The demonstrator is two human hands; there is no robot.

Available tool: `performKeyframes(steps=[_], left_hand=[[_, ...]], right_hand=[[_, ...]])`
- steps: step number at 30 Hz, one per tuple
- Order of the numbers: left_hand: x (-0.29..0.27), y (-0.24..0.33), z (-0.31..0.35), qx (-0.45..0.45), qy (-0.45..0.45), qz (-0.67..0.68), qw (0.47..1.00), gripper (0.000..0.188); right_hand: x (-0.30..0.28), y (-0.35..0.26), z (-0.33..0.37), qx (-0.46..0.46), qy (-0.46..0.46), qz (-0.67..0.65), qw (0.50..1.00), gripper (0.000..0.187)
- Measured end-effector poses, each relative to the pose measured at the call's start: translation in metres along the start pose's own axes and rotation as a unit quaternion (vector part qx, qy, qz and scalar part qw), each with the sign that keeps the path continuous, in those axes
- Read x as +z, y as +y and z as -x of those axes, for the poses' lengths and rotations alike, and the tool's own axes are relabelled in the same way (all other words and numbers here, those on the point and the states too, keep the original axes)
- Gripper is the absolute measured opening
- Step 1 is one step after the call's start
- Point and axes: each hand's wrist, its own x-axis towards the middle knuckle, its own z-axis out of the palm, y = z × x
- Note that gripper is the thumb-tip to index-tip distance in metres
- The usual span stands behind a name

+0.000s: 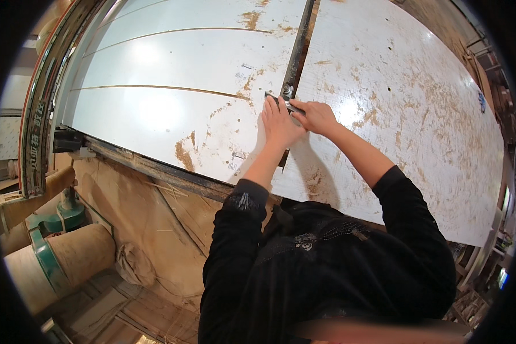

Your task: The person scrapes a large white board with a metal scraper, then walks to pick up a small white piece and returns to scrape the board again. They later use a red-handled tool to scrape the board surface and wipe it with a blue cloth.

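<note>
Sawdust is scattered in brown streaks over a wide white work surface that fills the upper part of the view. That surface is made up of two large sheets: a white grooved panel (172, 74) on the left, crossed by thin brown saw lines, and a white speckled board (407, 114) on the right, dotted with small holes. Between the two a dark metal rail (297, 51) is seen, running from the far edge toward the near edge.

At the near part of this rail both hands are brought together. The left hand (279, 121) is laid flat on the seam, its fingers held close together and stretched toward the far side, their tips touching a small dark metal piece (285, 102) that sits on the rail. The right hand (317, 117) is set just beside it, its fingers curled narrowly around the right end of the same piece; whether the piece is gripped firmly cannot be told. Black sleeves are worn on both forearms.

Below the near edge of the panels, on the left, dust-coated ducts (57, 264) with green clamps are seen, and a dusty floor lies beneath.
</note>
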Motion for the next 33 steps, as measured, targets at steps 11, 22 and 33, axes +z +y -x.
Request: performKeyframes(steps=[11, 22, 33], left_hand=[[0.022, -0.008, -0.003, 0.021, 0.052, 0.005, 0.998, 0.114], [0.004, -0.005, -0.002, 0.016, 0.018, -0.010, 1.000, 0.109], [0.014, -0.009, -0.002, 0.007, 0.028, -0.024, 0.999, 0.111]], right_hand=[[0.006, 0.012, -0.008, -0.011, -0.008, -0.012, 1.000, 0.040], [-0.008, -0.001, -0.002, 0.026, -0.036, 0.008, 0.999, 0.040], [0.000, 0.004, -0.008, -0.002, -0.015, -0.017, 1.000, 0.041]])
